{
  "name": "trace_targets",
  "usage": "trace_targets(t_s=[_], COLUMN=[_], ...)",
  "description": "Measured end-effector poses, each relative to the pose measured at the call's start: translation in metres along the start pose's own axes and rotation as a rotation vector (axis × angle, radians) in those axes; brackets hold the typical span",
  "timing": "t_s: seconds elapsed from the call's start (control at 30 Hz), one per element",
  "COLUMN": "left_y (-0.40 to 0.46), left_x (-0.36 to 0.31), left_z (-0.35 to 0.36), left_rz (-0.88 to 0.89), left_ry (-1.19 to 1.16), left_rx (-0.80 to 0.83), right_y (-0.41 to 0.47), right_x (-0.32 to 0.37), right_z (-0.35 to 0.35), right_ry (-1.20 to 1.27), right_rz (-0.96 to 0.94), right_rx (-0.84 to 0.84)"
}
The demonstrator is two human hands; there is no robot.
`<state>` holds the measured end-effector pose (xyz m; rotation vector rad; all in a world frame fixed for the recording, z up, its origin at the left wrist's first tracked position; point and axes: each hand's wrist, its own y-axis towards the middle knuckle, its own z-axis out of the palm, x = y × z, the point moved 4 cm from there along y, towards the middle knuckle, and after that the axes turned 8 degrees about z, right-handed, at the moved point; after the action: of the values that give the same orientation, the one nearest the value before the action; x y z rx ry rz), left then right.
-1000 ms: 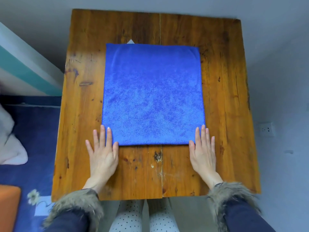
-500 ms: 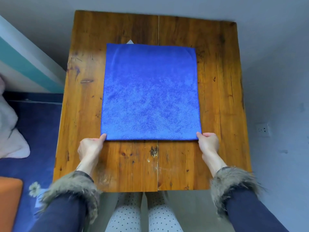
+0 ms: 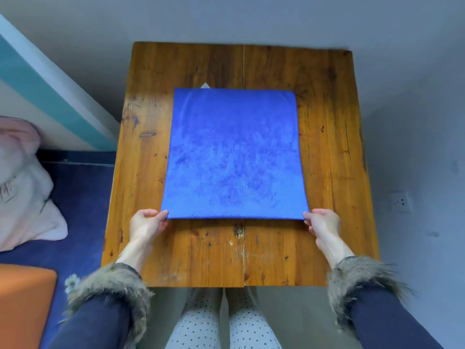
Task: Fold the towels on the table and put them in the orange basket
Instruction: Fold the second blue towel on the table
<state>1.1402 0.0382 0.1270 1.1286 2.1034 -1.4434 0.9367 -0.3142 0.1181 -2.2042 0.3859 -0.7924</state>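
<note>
A blue towel (image 3: 235, 154) lies flat in the middle of a wooden surface (image 3: 332, 152). The left hand (image 3: 147, 222) pinches the towel's near left corner; the right hand (image 3: 323, 222) pinches its near right corner, fingers curled. An orange basket (image 3: 24, 303) sits on the floor at lower left.

Both forearms reach toward twelve o'clock in fur-cuffed sleeves, the left hand (image 3: 147, 222) at seven o'clock and the right hand (image 3: 324, 222) at five o'clock, each with fingers curled in a pinch.
</note>
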Motion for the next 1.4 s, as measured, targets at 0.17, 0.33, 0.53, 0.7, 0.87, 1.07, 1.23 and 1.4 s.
trace_targets(t_s=[0.17, 0.33, 0.53, 0.7, 0.87, 1.07, 1.23, 1.4], left_y=[-0.046, -0.072, -0.082, -0.091, -0.091, -0.095, -0.087, -0.072], left_x=[-0.027, -0.044, -0.053, -0.057, -0.044, -0.058, -0.078, -0.099], left_z=[-0.023, -0.038, -0.042, -0.044, -0.049, -0.053, -0.044, -0.032], left_rz=[0.297, 0.415, 0.505, 0.583, 0.46, 0.434, 0.502, 0.543], left_ry=[0.076, 0.176, 0.3, 0.34, 0.468, 0.374, 0.198, 0.072], left_rx=[0.207, 0.389, 0.464, 0.351, 0.445, 0.442, 0.357, 0.288], right_y=[-0.047, -0.074, -0.08, -0.081, -0.075, -0.072, -0.073, -0.064], right_x=[-0.002, 0.0, 0.0, 0.0, -0.002, 0.006, 0.041, 0.082], right_z=[-0.03, -0.064, -0.078, -0.082, -0.092, -0.104, -0.101, -0.085], right_ry=[-0.038, 0.006, -0.033, -0.167, -0.295, -0.335, -0.231, -0.175], right_rz=[-0.286, -0.44, -0.449, -0.556, -0.554, -0.505, -0.56, -0.613], right_rx=[0.068, 0.14, 0.211, 0.106, 0.129, 0.198, 0.164, 0.099])
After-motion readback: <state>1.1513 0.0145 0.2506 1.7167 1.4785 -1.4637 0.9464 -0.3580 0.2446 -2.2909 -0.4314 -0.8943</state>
